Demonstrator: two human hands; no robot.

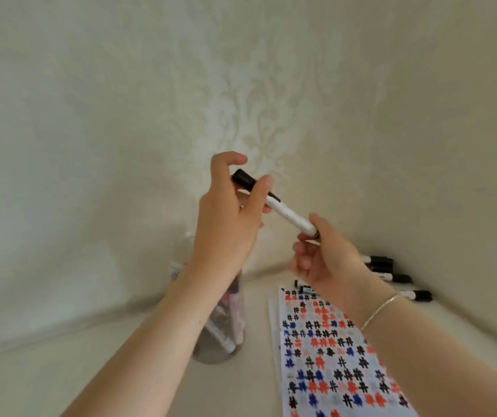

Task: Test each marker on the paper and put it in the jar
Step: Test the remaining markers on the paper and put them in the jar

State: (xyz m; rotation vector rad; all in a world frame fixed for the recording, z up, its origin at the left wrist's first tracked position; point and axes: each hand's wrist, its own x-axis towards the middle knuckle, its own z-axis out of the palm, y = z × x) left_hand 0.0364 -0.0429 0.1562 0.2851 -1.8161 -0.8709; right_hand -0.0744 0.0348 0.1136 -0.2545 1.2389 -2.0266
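Note:
A white marker (pixel 289 213) with a black cap is held up in the air between both hands, slanting from upper left to lower right. My left hand (pixel 229 218) grips its capped end, thumb and fingers curled round the black cap (pixel 242 178). My right hand (pixel 325 260) pinches the marker's lower end. Below my left wrist stands a clear jar (pixel 226 326) holding several markers. The paper (pixel 331 356), covered in black, red and blue hash marks, lies on the table under my right forearm.
Several black-capped markers (pixel 391 272) lie in the far right corner of the table against the wall. One small marker end (pixel 303 288) lies at the paper's far edge. Pale patterned walls close in behind and to the right.

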